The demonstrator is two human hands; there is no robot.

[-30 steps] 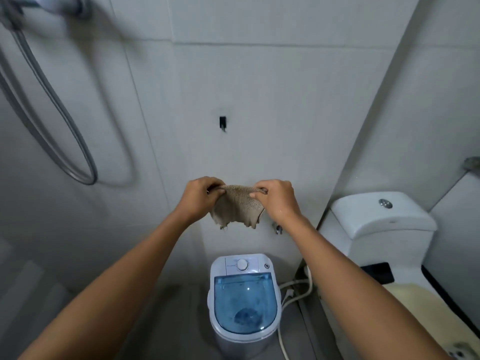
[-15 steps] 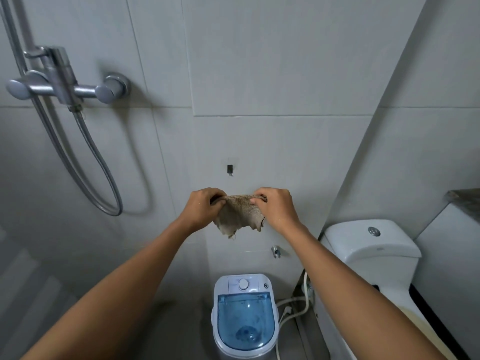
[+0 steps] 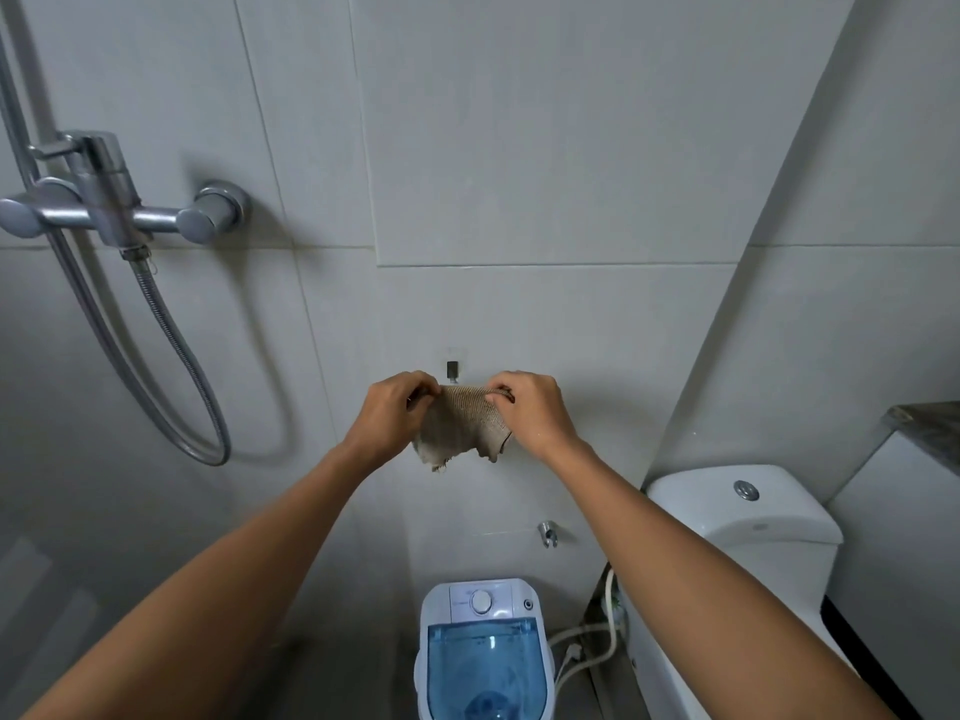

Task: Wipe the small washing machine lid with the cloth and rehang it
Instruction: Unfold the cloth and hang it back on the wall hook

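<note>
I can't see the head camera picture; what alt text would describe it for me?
Two bare hands, left hand and right hand, pinch the top edge of a beige cloth just below a small dark wall hook on grey bathroom tiles. Below stands a small washing machine with a blue lid, a toilet to its right, a shower mixer upper left.

Beige knitted cloth [image 3: 461,427] is held up just below the small black wall hook [image 3: 452,370], top edge stretched; blue translucent washing machine lid [image 3: 485,667] is closed, near centre.

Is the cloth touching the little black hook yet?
Cannot tell. In the head view the cloth's top edge sits right under the hook, hiding any gap.
</note>
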